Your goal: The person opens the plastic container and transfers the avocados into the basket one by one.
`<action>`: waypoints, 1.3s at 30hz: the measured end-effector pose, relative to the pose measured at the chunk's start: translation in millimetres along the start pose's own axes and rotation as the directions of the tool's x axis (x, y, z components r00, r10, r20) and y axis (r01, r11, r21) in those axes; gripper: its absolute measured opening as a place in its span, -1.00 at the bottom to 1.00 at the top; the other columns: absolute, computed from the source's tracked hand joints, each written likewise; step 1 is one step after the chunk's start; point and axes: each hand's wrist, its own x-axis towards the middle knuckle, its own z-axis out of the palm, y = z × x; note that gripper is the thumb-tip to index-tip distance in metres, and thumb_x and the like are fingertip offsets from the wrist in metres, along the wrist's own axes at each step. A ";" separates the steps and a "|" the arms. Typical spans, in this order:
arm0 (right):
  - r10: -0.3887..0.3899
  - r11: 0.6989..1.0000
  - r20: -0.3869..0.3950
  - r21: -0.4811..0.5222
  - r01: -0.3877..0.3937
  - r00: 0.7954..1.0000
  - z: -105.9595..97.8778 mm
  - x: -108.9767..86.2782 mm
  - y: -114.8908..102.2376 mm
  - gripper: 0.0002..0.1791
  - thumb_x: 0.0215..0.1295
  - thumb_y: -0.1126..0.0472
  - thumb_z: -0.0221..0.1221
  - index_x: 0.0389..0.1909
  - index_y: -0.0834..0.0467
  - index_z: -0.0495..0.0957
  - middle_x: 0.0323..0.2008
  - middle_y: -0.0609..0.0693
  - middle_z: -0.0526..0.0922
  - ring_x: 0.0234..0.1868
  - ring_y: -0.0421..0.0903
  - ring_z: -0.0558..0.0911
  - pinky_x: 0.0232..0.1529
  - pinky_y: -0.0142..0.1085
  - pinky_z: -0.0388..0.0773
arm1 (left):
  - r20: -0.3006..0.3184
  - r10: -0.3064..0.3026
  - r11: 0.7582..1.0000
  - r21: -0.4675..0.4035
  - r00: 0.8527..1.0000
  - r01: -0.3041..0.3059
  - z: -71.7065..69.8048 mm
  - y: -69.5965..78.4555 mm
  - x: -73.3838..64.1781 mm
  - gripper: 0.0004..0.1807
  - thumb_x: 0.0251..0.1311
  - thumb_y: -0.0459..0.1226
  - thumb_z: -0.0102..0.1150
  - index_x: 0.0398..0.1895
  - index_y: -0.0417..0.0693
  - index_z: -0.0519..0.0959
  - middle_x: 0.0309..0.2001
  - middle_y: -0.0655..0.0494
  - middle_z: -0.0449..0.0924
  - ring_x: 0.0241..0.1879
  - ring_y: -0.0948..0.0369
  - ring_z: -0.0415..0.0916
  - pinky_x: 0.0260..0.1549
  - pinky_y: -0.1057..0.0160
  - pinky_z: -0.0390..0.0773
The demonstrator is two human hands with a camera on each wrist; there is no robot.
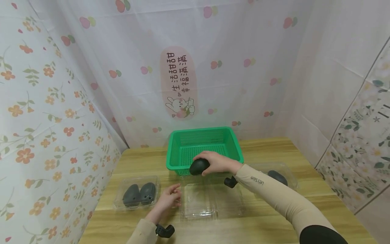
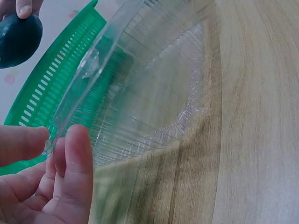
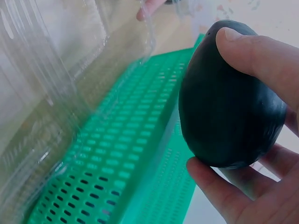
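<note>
A dark, smooth avocado point(image 1: 198, 166) is in my right hand point(image 1: 214, 162), gripped between thumb and fingers above the near rim of the green basket point(image 1: 236, 145). The right wrist view shows the same avocado point(image 3: 229, 98) up close, blunt end down. Below it an unfolded clear plastic clamshell box point(image 1: 198, 214) lies on the table, its two halves side by side. At its left edge is my left hand point(image 1: 171, 197). Seen from the left wrist, thumb and fingers pinch the rim of the clear box point(image 2: 154, 107).
On the left stands a closed clear box point(image 1: 119, 202) holding two dark avocados point(image 1: 131, 195). Another clear box point(image 1: 290, 173) with a dark avocado point(image 1: 278, 177) sits at the right, partly behind my right sleeve. Patterned curtains point(image 1: 243, 84) hang around the wooden table point(image 1: 271, 227).
</note>
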 end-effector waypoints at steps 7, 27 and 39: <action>0.041 0.999 -0.022 0.031 -0.040 0.999 -9.2 -0.6 4.8 -0.29 0.09 0.11 0.42 0.30 -0.08 0.40 0.24 0.00 0.40 0.12 0.00 0.47 -0.05 -0.14 0.51 | 0.002 0.002 1.000 -0.005 1.000 -0.002 0.8 1.7 -2.1 -0.41 0.34 -0.46 -0.02 0.36 -0.56 0.06 -0.25 0.03 0.38 -0.39 0.21 0.44 -0.48 0.31 0.59; 0.115 0.993 -0.090 0.042 -0.112 0.989 -24.9 1.6 33.3 -0.29 0.11 0.08 0.40 0.31 0.01 0.40 0.24 0.09 0.40 0.13 0.08 0.46 -0.01 -0.05 0.50 | -0.010 -0.011 0.999 0.045 1.000 0.012 -0.7 1.1 1.0 -0.43 0.34 -0.47 -0.02 0.36 -0.53 0.11 -0.24 0.02 0.39 -0.37 0.19 0.45 -0.48 0.30 0.60; 0.155 0.987 -0.125 0.073 -0.146 0.980 -27.6 6.5 51.7 -0.27 0.11 0.08 0.40 0.31 0.09 0.39 0.24 0.08 0.42 0.15 0.06 0.45 0.01 -0.06 0.49 | -0.008 -0.001 0.999 0.036 1.000 0.001 -0.6 2.1 -0.5 -0.43 0.33 -0.47 -0.01 0.34 -0.56 0.12 -0.25 0.02 0.39 -0.37 0.19 0.44 -0.49 0.29 0.60</action>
